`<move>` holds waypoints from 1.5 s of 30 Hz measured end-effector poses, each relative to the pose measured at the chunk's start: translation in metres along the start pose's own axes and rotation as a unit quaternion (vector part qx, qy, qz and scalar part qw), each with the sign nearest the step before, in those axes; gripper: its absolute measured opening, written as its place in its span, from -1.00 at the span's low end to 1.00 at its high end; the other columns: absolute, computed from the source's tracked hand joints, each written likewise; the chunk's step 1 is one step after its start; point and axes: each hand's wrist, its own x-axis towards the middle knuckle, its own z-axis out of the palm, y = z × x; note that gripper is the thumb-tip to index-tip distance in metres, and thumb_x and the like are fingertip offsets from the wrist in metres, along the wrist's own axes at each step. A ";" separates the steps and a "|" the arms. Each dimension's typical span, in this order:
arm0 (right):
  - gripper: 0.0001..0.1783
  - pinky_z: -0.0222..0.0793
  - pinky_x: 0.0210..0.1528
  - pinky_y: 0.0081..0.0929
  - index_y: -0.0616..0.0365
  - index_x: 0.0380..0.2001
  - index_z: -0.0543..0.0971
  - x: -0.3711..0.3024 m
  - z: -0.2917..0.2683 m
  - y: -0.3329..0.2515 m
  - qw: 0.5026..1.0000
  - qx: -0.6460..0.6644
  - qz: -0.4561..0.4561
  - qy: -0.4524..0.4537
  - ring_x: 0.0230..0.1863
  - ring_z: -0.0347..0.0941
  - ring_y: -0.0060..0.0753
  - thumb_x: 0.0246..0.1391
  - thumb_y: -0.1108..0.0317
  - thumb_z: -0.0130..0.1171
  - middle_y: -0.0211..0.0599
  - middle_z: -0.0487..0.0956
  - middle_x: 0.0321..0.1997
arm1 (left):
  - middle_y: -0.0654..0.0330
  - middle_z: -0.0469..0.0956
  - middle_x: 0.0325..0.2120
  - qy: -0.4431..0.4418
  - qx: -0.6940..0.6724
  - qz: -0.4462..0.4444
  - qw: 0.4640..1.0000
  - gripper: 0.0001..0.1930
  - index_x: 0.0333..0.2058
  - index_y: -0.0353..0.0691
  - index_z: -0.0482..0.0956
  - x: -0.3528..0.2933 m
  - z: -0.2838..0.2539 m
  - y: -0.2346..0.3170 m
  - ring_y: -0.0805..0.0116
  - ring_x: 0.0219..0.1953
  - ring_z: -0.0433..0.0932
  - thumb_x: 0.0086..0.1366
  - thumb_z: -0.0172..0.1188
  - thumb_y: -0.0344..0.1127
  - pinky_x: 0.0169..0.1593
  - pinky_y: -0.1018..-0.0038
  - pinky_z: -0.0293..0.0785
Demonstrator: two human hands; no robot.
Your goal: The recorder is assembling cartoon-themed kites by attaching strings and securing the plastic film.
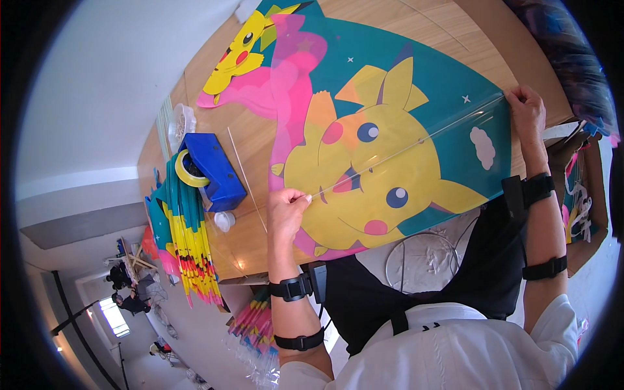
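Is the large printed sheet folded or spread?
Spread: the printed sheet lies open, its broad picture visible between left hand and right hand.

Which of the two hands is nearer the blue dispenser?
The left hand, at the sheet's left side; the right hand is farther off, at its right edge.

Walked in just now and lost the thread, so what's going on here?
Someone's left hand pinches one end of a thin strip or rod (I can't tell which) running across a printed sheet on the table. The right hand appears to pinch the other end, by the sheet's right edge. A blue tape dispenser sits off left.
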 end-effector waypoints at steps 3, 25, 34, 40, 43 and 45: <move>-0.80 0.38 -0.30 -0.36 0.10 -0.49 0.59 0.001 0.001 0.003 1.000 0.001 -0.004 -0.003 -0.39 0.51 -0.29 -0.10 0.19 0.23 -0.29 0.57 -0.48 | 0.28 0.48 -0.68 -0.004 -0.011 -0.001 1.000 -0.90 -0.53 -0.43 0.58 -0.001 -0.001 -0.001 0.58 -0.62 0.37 0.02 0.27 -0.49 -0.55 0.57 0.26; -0.79 0.38 -0.29 -0.37 0.08 -0.50 0.59 0.003 -0.001 0.003 1.000 0.003 0.016 -0.015 -0.40 0.50 -0.32 -0.11 0.18 0.23 -0.32 0.56 -0.50 | 0.10 0.48 -0.73 0.036 0.158 0.006 0.987 -0.76 -0.61 -0.44 0.50 0.001 0.001 -0.002 0.37 -0.67 0.43 -0.03 0.35 -0.37 -0.53 0.44 0.34; -0.79 0.37 -0.33 -0.34 0.10 -0.55 0.57 0.003 -0.005 -0.001 1.000 0.005 0.021 -0.021 -0.42 0.49 -0.29 -0.16 0.19 0.24 -0.29 0.54 -0.52 | -0.04 0.54 -0.37 0.167 0.130 0.066 0.975 -0.79 -0.43 -0.34 0.49 -0.014 0.003 -0.031 0.16 -0.32 0.52 0.04 0.30 -0.33 -0.22 0.30 0.42; -0.83 0.38 -0.35 -0.26 0.10 -0.59 0.57 -0.001 -0.006 -0.011 1.000 0.000 0.008 0.003 -0.37 0.50 -0.15 -0.17 0.24 0.21 -0.20 0.55 -0.48 | -0.14 -0.10 0.30 0.079 0.335 0.257 0.903 -0.23 0.28 -0.34 -0.06 -0.069 0.096 0.016 -0.07 0.36 -0.20 0.23 0.06 -0.10 0.34 0.04 -0.29; -0.83 0.38 -0.33 -0.25 0.12 -0.60 0.57 -0.002 -0.006 -0.015 0.999 0.029 0.021 0.002 -0.36 0.49 -0.13 -0.16 0.25 0.20 -0.19 0.54 -0.48 | -0.14 -0.14 0.31 0.051 0.362 0.282 0.887 -0.18 0.29 -0.35 -0.13 -0.066 0.119 0.039 -0.07 0.36 -0.19 0.21 0.08 -0.10 0.33 0.00 -0.27; -0.85 0.39 -0.28 -0.23 0.13 -0.61 0.55 -0.004 -0.009 -0.016 0.999 0.026 0.032 0.009 -0.30 0.48 -0.10 -0.16 0.29 0.17 -0.20 0.53 -0.44 | -0.17 -0.07 0.29 0.014 0.340 0.355 0.871 -0.18 0.27 -0.42 -0.06 -0.065 0.150 0.070 -0.06 0.36 -0.14 0.20 0.10 -0.06 0.33 0.02 -0.28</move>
